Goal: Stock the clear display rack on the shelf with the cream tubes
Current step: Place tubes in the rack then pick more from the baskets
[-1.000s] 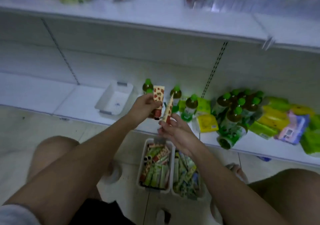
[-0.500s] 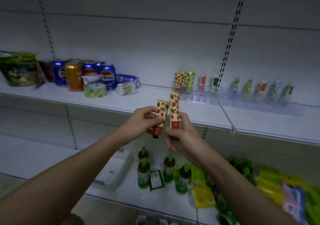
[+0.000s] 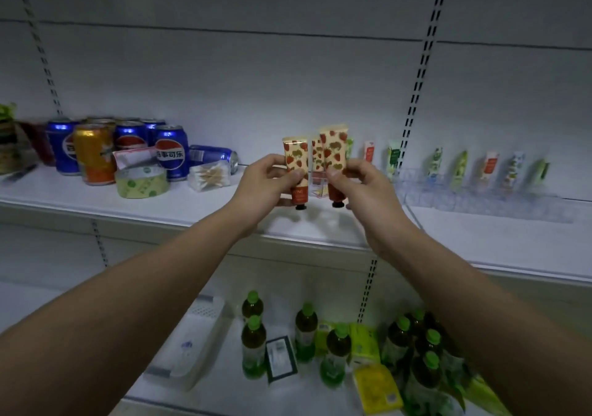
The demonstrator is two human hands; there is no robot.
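Observation:
My left hand [image 3: 267, 182] pinches a cream tube [image 3: 296, 162] with a strawberry print, upright with its dark cap down. My right hand [image 3: 358, 182] pinches a second strawberry tube [image 3: 333, 151] the same way. Both tubes hang just in front of the left end of the clear display rack [image 3: 480, 194] on the middle shelf [image 3: 480, 242]. One more strawberry tube [image 3: 316, 156] stands in the rack behind them. Several other tubes [image 3: 458, 170] stand along the rack's back row to the right.
Soda cans [image 3: 128, 146], a tape roll [image 3: 142, 182] and a bag of cotton swabs [image 3: 209, 175] sit on the shelf's left part. On the lower shelf stand green-capped bottles [image 3: 306, 332], a white basket [image 3: 192, 338] and yellow-green packets [image 3: 376, 387].
The view rose from the floor bins to the middle shelf. Both hands lifted their tubes up and forward to the rack's left end and moved them slightly apart.

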